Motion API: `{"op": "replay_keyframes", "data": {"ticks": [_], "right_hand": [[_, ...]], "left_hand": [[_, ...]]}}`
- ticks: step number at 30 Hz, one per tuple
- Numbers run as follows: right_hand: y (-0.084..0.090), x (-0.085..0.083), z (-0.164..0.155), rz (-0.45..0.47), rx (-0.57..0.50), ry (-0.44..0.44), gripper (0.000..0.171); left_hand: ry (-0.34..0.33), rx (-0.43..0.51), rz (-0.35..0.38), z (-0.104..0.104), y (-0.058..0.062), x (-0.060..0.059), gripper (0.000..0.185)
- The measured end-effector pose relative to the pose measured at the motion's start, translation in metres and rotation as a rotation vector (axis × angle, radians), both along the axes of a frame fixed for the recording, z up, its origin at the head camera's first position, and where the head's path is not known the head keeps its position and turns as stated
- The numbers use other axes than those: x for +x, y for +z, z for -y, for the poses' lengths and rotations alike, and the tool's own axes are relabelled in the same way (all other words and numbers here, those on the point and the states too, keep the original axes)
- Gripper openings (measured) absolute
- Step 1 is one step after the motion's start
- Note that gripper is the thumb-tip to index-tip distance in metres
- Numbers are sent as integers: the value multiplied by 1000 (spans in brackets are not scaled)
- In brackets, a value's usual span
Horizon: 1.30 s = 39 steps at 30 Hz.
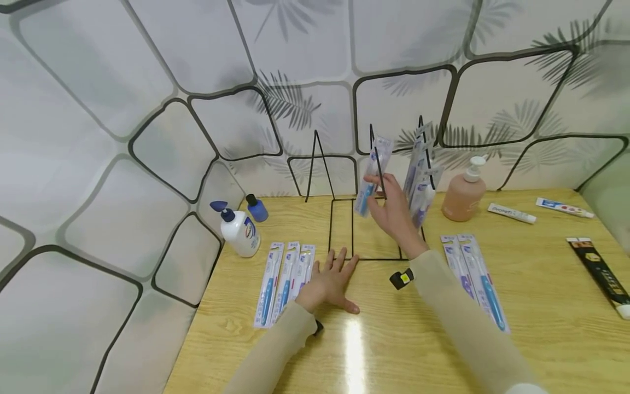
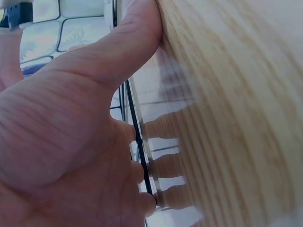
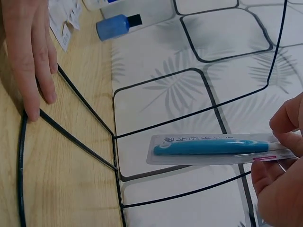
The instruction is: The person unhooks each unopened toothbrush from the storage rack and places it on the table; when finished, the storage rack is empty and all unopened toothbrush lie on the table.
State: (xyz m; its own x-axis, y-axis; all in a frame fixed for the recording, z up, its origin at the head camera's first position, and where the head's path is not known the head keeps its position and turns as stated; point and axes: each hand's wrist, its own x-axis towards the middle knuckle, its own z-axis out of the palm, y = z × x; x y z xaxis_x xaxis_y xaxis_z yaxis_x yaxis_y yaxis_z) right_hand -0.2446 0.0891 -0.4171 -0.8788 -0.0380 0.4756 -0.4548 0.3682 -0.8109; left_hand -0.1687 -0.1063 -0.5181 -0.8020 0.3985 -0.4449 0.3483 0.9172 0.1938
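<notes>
While the left hand is laid flat on the light wooden tabletop, fingers straight and spread, fingertips at the front rail of a black wire rack, a blue-handled toothbrush in a clear-and-white blister pack is pinched between thumb and fingers of the right hand. Pack is held tilted, raised at the rack's middle peaked prong; whether it is hooked on cannot be told. Just right of the right hand, several purple and white toothbrush packs are hung on the rack's right prong; exact count hidden by overlap. Beside the left hand, on its left, three toothbrush packs are laid in a row, nearest one partly covered by the hand. Beyond them, a white pump bottle with dark blue head and a small blue bottle with black cap are stood. Right of the right forearm, two more toothbrush packs, one purple, one blue, are laid. Farther right of the right hand: peach-coloured pump bottle with white head, two white tubes, long black tube with white cap.
</notes>
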Motion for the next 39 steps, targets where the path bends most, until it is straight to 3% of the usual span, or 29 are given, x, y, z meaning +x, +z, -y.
{"op": "replay_keyframes", "data": {"ticks": [5,8,11,18,23,28,32,34,39], "right_hand": [[-2,15,-1,12,26,19,41],[-3,26,-1,36,23,33,41],[-4,36,-3,38,5,49,40],[-11,60,-11,-14,5,63,40],[-18,81,-22,-45,62,58,40],[-31,103,-38,-68,149,39,33],[-41,119,-59,-100,174,34,26],[-43,127,-72,-103,191,24,28],[-42,146,-109,-34,299,-39,32]], "left_hand": [[-2,-7,1,0,17,7,130],[-6,-12,-10,-1,20,9,129],[-3,-5,-7,0,15,7,130],[-4,5,4,2,-10,-2,134],[-13,10,-18,3,-13,-3,137],[-14,15,-12,2,-9,-1,135],[-17,14,-13,1,5,4,133],[-21,18,-28,1,3,3,134],[-22,7,-25,0,11,6,132]]}}
